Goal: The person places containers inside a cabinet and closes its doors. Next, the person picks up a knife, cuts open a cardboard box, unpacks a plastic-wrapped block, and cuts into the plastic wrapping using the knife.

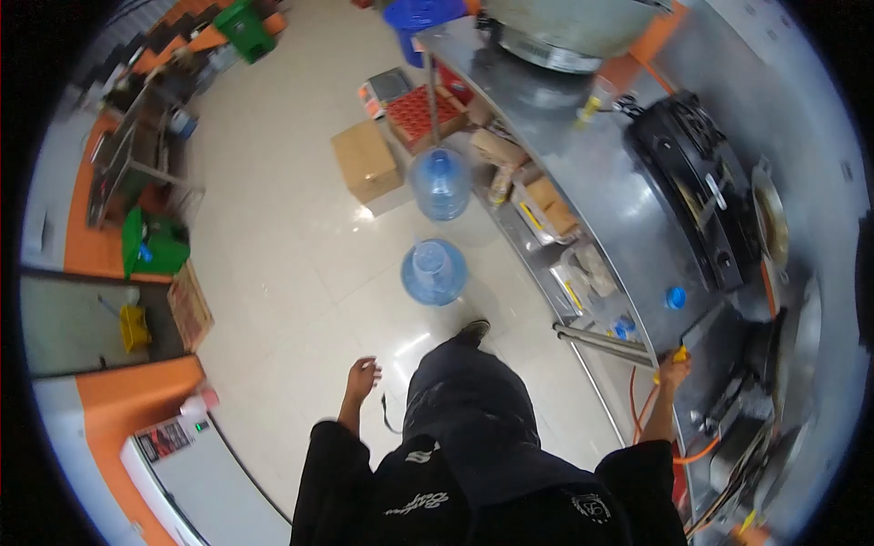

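Note:
My left hand [363,375] hangs over the tiled floor, its fingers slightly curled and apart, with nothing in them. On the right, my right hand [674,369] is closed around a small yellow object [681,353] at the edge of the metal counter [628,214]. A blue cap [675,298] lies on the counter just beyond that hand. In front of my feet stands a clear blue water bottle [434,272], and a second large bottle [441,185] is behind it.
A black gas stove [696,182] and a large pot [574,27] are on the counter. Below it, a shelf holds trays [537,214]. A cardboard box [365,160] and a red crate [425,116] sit on the floor. Green bins [155,243] and a white freezer [196,482] are at left.

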The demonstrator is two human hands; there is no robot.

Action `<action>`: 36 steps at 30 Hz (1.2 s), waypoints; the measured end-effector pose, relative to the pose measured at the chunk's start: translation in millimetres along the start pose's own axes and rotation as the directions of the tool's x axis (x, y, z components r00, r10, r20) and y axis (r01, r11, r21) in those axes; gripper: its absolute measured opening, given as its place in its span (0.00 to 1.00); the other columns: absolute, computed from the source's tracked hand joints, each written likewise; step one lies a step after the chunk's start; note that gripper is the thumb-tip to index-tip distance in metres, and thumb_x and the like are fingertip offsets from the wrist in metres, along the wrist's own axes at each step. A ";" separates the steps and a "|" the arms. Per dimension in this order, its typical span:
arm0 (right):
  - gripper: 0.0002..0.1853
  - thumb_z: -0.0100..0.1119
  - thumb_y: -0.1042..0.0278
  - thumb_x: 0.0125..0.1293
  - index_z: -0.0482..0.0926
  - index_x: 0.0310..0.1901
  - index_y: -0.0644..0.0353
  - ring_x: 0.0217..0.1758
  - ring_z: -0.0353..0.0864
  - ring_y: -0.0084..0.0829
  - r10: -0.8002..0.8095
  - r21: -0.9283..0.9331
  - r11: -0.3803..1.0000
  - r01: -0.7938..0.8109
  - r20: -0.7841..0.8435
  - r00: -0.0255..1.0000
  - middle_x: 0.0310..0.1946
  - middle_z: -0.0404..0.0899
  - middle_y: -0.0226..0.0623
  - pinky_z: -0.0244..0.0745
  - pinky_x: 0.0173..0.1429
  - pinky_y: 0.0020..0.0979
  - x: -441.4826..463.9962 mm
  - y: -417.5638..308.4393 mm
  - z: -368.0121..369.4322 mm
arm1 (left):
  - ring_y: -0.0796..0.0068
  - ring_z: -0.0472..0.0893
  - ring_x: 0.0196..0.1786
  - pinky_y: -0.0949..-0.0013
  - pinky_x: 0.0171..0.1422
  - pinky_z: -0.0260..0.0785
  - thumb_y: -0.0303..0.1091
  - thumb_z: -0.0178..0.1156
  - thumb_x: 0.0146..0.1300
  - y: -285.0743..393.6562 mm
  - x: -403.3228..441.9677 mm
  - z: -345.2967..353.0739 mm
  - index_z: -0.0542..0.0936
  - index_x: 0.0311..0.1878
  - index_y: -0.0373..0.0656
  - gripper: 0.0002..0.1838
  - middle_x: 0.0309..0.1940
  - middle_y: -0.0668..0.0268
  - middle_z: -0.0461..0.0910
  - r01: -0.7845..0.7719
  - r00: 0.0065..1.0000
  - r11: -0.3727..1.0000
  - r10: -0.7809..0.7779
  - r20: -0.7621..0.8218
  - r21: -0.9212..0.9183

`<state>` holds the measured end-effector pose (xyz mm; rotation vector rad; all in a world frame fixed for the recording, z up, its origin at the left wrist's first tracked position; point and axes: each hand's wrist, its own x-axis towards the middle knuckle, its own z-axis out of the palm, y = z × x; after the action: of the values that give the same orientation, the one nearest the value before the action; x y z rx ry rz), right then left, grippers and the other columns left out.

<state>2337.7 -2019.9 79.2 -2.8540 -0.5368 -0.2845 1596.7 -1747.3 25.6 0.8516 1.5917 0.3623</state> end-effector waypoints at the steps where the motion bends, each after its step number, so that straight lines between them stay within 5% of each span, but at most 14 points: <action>1: 0.29 0.61 0.51 0.59 0.72 0.52 0.69 0.42 0.80 0.49 -0.051 0.050 0.997 0.055 -0.083 0.995 0.40 0.79 0.54 0.76 0.45 0.42 13.8 15.7 15.0 | 0.73 0.80 0.30 0.70 0.29 0.71 0.38 0.53 0.67 -32.7 -18.4 -16.9 0.74 0.55 0.41 0.17 0.34 0.61 0.82 0.073 0.995 0.997 -0.075 -0.062 -0.035; 4: 0.17 0.58 0.58 0.56 0.78 0.35 0.67 0.25 0.78 0.43 0.050 0.581 0.785 -0.215 0.287 0.957 0.24 0.78 0.45 0.76 0.31 0.39 42.1 62.8 47.7 | 0.72 0.80 0.27 0.68 0.25 0.71 0.37 0.51 0.66 -134.4 -86.3 -50.5 0.76 0.49 0.43 0.12 0.31 0.61 0.81 0.339 0.909 0.935 -0.353 -0.221 -0.100; 6: 0.11 0.55 0.59 0.56 0.75 0.26 0.59 0.19 0.73 0.33 -0.062 0.732 0.511 -0.450 0.554 0.830 0.18 0.72 0.35 0.72 0.24 0.34 14.0 14.0 -29.3 | 0.64 0.80 0.35 0.59 0.36 0.74 0.40 0.52 0.66 -304.9 -87.7 -110.7 0.77 0.40 0.47 0.09 0.37 0.58 0.81 0.453 0.844 0.822 -0.520 0.132 0.344; 8: 0.16 0.54 0.52 0.62 0.74 0.32 0.57 0.21 0.74 0.31 -0.002 0.645 0.342 -0.683 0.727 0.686 0.22 0.74 0.34 0.74 0.26 0.35 3.6 30.7 -31.0 | 0.63 0.79 0.25 0.53 0.29 0.74 0.40 0.55 0.62 -307.3 -152.0 -102.1 0.78 0.36 0.44 0.10 0.26 0.62 0.78 0.761 0.645 0.629 -0.707 0.290 -0.160; 9: 0.14 0.54 0.53 0.63 0.74 0.33 0.56 0.20 0.74 0.29 0.190 0.530 0.270 -0.804 0.789 0.584 0.21 0.73 0.34 0.73 0.23 0.32 -18.2 17.1 -37.2 | 0.57 0.79 0.36 0.47 0.42 0.72 0.42 0.54 0.62 -333.2 -166.1 -100.6 0.78 0.43 0.45 0.13 0.31 0.60 0.79 0.278 0.843 0.879 -0.417 0.340 0.388; 10: 0.12 0.54 0.54 0.64 0.74 0.35 0.55 0.19 0.73 0.29 0.202 0.621 0.280 -0.732 0.707 0.678 0.21 0.73 0.33 0.72 0.22 0.33 -47.0 6.8 -39.1 | 0.51 0.80 0.47 0.40 0.54 0.70 0.43 0.54 0.62 -350.4 -170.3 -98.6 0.78 0.50 0.46 0.17 0.35 0.58 0.80 -0.373 0.824 0.611 -0.128 0.552 0.698; 14: 0.12 0.58 0.57 0.63 0.72 0.39 0.55 0.15 0.73 0.29 0.224 0.848 0.126 -0.514 0.481 0.848 0.19 0.72 0.31 0.71 0.17 0.31 -209.2 16.3 -7.9 | 0.55 0.79 0.46 0.47 0.53 0.68 0.44 0.54 0.62 -307.0 -157.7 -141.2 0.76 0.51 0.46 0.18 0.36 0.58 0.80 0.334 0.836 0.881 -0.441 0.327 0.334; 15: 0.15 0.61 0.56 0.61 0.72 0.41 0.56 0.14 0.72 0.27 0.196 0.832 0.486 -0.269 0.196 0.961 0.16 0.71 0.31 0.70 0.15 0.28 -264.9 -39.9 -23.8 | 0.58 0.79 0.44 0.50 0.50 0.70 0.45 0.55 0.62 -299.7 -144.1 -163.9 0.77 0.49 0.46 0.17 0.36 0.59 0.80 0.462 0.822 0.878 -0.477 0.312 0.126; 17: 0.11 0.58 0.65 0.62 0.68 0.42 0.58 0.14 0.71 0.21 0.273 0.683 0.604 -0.411 0.307 0.912 0.16 0.70 0.30 0.67 0.13 0.23 -379.1 -139.2 -31.0 | 0.63 0.80 0.40 0.57 0.44 0.73 0.46 0.55 0.62 -285.1 -100.6 -241.9 0.80 0.43 0.46 0.15 0.34 0.61 0.81 0.631 0.774 0.717 -0.558 0.300 -0.296; 18: 0.08 0.50 0.73 0.61 0.67 0.42 0.58 0.13 0.69 0.19 0.245 0.801 0.429 -0.417 0.341 0.908 0.18 0.69 0.28 0.67 0.13 0.22 -411.0 -203.1 -41.1 | 0.66 0.80 0.38 0.60 0.41 0.75 0.47 0.56 0.63 -277.5 -99.0 -267.7 0.81 0.41 0.46 0.15 0.33 0.62 0.81 0.669 0.732 0.559 -0.607 0.309 -0.490; 19: 0.10 0.47 0.78 0.59 0.67 0.43 0.56 0.13 0.67 0.18 0.074 0.779 0.489 -0.393 0.412 0.908 0.19 0.69 0.27 0.66 0.14 0.21 -431.1 -232.5 -31.0 | 0.66 0.80 0.39 0.59 0.40 0.75 0.47 0.54 0.65 -248.6 -61.1 -293.7 0.78 0.48 0.44 0.18 0.38 0.61 0.81 0.744 0.645 0.605 -0.761 0.069 -0.284; 21: 0.09 0.50 0.76 0.62 0.66 0.43 0.55 0.16 0.68 0.19 -0.038 0.688 0.506 -0.521 0.621 0.783 0.21 0.69 0.27 0.68 0.17 0.23 -453.8 -312.9 -19.0 | 0.68 0.81 0.30 0.64 0.30 0.74 0.43 0.51 0.66 -202.1 -10.1 -358.0 0.74 0.53 0.45 0.17 0.34 0.60 0.81 0.544 0.807 0.830 -0.558 -0.193 -0.123; 27: 0.10 0.55 0.76 0.57 0.70 0.42 0.63 0.17 0.71 0.21 -0.277 0.546 0.636 -0.546 0.821 0.498 0.22 0.71 0.32 0.68 0.19 0.24 -437.7 -542.6 13.3 | 0.73 0.79 0.33 0.71 0.32 0.71 0.35 0.50 0.68 28.8 152.9 -452.6 0.72 0.55 0.43 0.15 0.35 0.61 0.81 0.222 0.931 0.975 -0.213 -0.297 -0.005; 36: 0.20 0.50 0.51 0.71 0.73 0.51 0.60 0.11 0.68 0.21 -0.141 0.356 0.652 -0.670 0.925 0.354 0.15 0.69 0.31 0.65 0.14 0.26 -411.0 -759.4 195.2 | 0.73 0.82 0.36 0.70 0.43 0.73 0.35 0.51 0.67 196.2 389.8 -418.4 0.76 0.55 0.40 0.16 0.34 0.60 0.83 -0.253 0.963 0.793 0.153 0.220 0.554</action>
<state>1704.3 -1418.1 -63.8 -1.9389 -0.1408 1.3928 1263.7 -1246.2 -33.3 1.4942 1.4687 -0.0623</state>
